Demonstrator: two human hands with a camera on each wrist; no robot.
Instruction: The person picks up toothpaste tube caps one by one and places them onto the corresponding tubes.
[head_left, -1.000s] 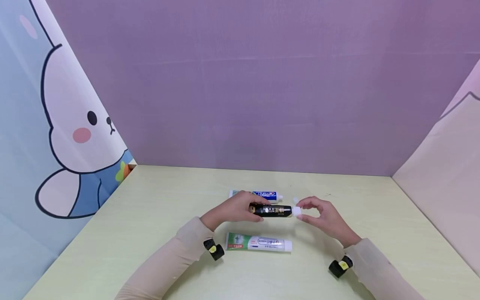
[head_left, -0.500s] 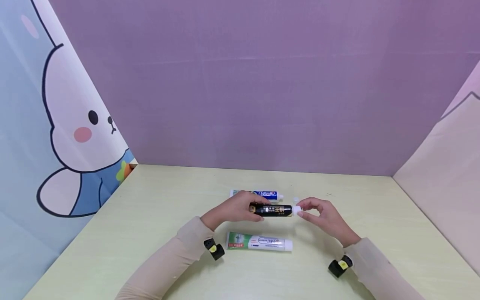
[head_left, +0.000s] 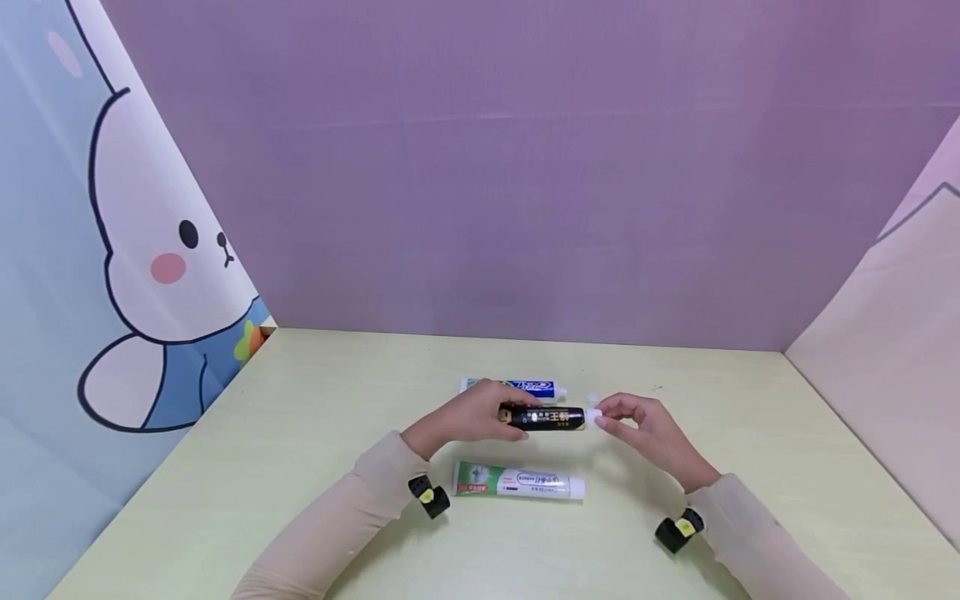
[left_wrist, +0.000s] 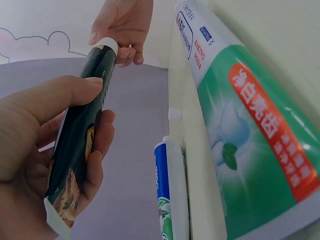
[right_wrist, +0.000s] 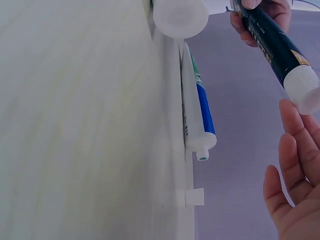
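My left hand (head_left: 468,412) grips a black toothpaste tube (head_left: 551,418) round its body, thumb on one side and fingers on the other, above the table. At the tube's right end is a white cap (right_wrist: 301,82), which my right hand (head_left: 648,429) pinches between thumb and fingertips; its other fingers are loosely bent. Nearer to me lies a green and white toothpaste tube (head_left: 517,482) with its white cap on. Behind the left hand is a blue and white toothpaste tube (head_left: 536,389), partly covered by that hand; its bare nozzle (right_wrist: 202,155) shows in the right wrist view.
A small white cap (right_wrist: 195,196) stands on the table beyond the black tube, near the uncapped nozzle. The pale table (head_left: 337,375) ends at a purple back wall (head_left: 525,167). Printed cloths with a cartoon figure (head_left: 172,250) and pale shapes flank the sides.
Both hands stay almost in place. The right fingertips have shifted slightly about the white cap of the black tube. The other tubes lie as before; the view has drifted a little.
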